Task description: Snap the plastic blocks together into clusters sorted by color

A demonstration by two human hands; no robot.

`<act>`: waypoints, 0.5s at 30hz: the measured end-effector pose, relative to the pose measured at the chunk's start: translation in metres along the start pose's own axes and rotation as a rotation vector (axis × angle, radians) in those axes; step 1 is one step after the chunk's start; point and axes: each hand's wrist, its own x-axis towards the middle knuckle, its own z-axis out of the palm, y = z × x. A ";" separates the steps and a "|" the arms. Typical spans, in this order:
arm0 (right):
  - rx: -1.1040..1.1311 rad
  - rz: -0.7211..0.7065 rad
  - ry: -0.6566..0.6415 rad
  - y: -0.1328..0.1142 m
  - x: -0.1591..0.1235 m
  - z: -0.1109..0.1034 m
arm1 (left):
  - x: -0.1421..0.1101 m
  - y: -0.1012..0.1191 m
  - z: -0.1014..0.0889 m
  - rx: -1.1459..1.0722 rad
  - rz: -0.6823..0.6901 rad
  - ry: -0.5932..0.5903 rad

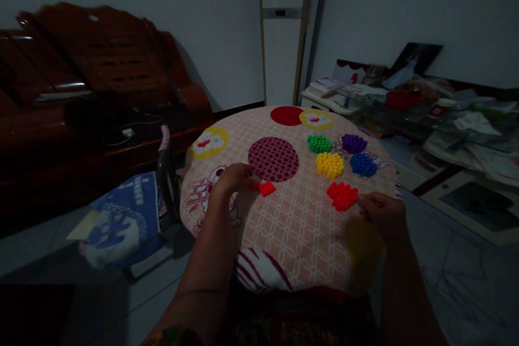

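Note:
My left hand (pixel 235 178) is over the left-centre of the round table, fingers closed at the edge of a small flat group of red plastic pieces (pixel 266 188). Part of that group is hidden by the fingertips. On the right, my right hand (pixel 383 213) has its fingers pressed together against the edge of a heap of red pieces (pixel 343 196); whatever is between them is too small to make out. Behind that heap lie similar heaps of yellow pieces (pixel 330 165), green pieces (pixel 319 143), blue pieces (pixel 363 164) and purple pieces (pixel 354 143).
A patterned cloth (pixel 284 232) covers the round table. To the left stand a folding chair (pixel 167 173) with a blue cushion (pixel 130 221) and a wooden sofa (pixel 105 59). Papers and bags crowd a glass-topped cabinet (pixel 389 105) at the right.

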 end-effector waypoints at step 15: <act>0.170 -0.045 -0.021 -0.028 -0.013 0.004 | -0.016 0.087 0.021 -0.696 0.506 -0.143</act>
